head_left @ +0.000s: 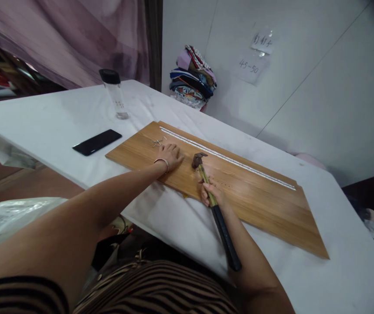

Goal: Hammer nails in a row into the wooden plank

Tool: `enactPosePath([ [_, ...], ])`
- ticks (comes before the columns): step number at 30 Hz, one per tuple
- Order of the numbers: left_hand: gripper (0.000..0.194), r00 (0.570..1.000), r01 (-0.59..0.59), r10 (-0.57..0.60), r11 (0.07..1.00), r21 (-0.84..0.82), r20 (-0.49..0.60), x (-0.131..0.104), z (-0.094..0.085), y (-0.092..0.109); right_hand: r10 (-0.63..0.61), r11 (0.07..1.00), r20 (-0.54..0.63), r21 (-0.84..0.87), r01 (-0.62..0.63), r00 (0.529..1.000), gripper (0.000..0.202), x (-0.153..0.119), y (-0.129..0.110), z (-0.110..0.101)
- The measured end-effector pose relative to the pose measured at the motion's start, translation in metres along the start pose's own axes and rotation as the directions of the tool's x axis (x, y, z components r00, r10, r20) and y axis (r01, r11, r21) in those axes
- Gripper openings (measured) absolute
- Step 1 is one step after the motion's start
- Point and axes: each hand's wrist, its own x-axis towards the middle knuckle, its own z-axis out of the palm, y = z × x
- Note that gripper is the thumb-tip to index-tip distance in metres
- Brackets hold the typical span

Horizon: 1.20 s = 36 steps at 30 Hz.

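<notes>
My right hand [213,195] is wrapped around the bare upper handle of a claw hammer [221,233], whose rusty head lies over the wooden board [259,200]. Its black grip points back along my forearm. On the board's left part rests my left hand [170,157], fingers spread and apparently holding nothing. Just beyond it is a small pile of loose nails [157,142]. Small dark dots [225,185] run along the board to the right of the hammer. Two white measuring strips [229,157] stretch along the far side of the board.
The board lies on a table with a white cloth [56,113]. A black phone [97,142] and a clear bottle with a black lid [117,96] stand to the left. Folded clothes [193,78] are stacked by the wall, where paper notes [249,67] hang.
</notes>
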Motion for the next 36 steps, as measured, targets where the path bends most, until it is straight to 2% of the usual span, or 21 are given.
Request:
enactPosePath([
  [24,0.05,1.0,0.001,-0.001,1.0,-0.005,0.005,0.001,0.0008,-0.0011,0.012,1.0,0.021,-0.015,-0.012,1.0,0.044,0.0012,0.0019,-0.0021],
  [30,0.044,1.0,-0.008,0.008,1.0,-0.001,-0.023,0.0008,0.0016,-0.0016,0.015,1.0,0.02,-0.027,-0.014,1.0,0.044,0.0021,0.0041,-0.0041],
  [36,0.048,1.0,-0.008,0.009,1.0,0.016,-0.005,0.0014,0.0016,-0.002,0.004,1.0,0.011,-0.007,-0.004,1.0,0.046,0.0001,0.0007,-0.0015],
])
